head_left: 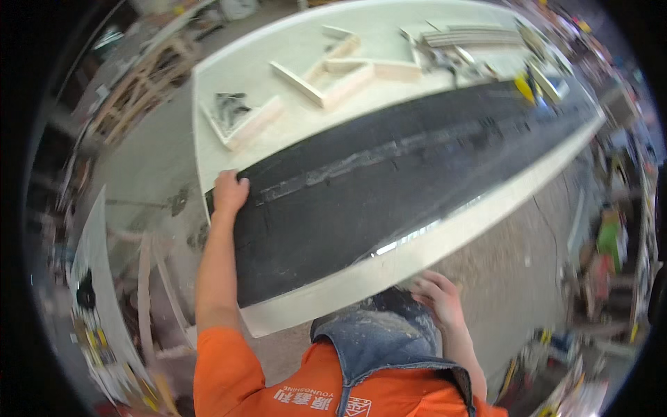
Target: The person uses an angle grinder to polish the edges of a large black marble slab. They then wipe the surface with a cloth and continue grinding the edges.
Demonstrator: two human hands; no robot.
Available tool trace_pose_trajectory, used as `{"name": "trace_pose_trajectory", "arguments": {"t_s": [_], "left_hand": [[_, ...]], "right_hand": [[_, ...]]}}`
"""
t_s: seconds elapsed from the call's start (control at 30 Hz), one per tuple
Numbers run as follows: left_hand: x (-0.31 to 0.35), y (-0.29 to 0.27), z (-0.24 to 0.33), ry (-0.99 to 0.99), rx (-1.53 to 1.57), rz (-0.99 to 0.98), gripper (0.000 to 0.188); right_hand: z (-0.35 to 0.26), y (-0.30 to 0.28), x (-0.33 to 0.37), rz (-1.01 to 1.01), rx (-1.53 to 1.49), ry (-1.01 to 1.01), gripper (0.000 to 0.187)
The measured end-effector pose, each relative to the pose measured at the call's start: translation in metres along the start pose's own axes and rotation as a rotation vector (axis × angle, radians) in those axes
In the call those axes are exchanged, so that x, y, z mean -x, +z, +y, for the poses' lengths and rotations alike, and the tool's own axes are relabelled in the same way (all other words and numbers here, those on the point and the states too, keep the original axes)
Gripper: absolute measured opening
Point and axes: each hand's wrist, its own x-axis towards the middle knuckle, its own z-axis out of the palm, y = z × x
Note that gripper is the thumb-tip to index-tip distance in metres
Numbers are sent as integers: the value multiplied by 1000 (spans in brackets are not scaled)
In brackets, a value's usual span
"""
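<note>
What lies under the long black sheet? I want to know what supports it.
The black sheet lies flat on a pale workbench, whose near edge shows as a pale strip. The left hand rests on the sheet's end corner. The bench surface beneath the sheet is covered.
</note>
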Motion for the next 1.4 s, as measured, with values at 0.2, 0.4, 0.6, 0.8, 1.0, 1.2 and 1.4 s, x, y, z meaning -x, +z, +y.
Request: {"name": "trace_pose_trajectory", "arguments": {"t_s": [0.2,0.4,0.6,0.8,1.0,1.2,1.4], "left_hand": [[-24,8,-71,244,54,27,26],[-27,1,-67,282,26,-33,30],[1,5,-80,365,86,14,27],[5,-2,-65,257,86,-32,30],[12,-8,-58,244,78,-66,37],[39,-21,-3,530,303,-66,48],[55,-28,63,639,125,-230,48]], "right_hand": [[51,106,43,-55,-77,166,57],[82,185,36,-23,-245,159,67],[91,218,33,-1,-283,98,21],[78,215,31,64,-178,133,17],[79,202,27,35,-91,131,22],[78,153,43,100,-174,96,33],[33,71,29,91,-265,38,45]]}}
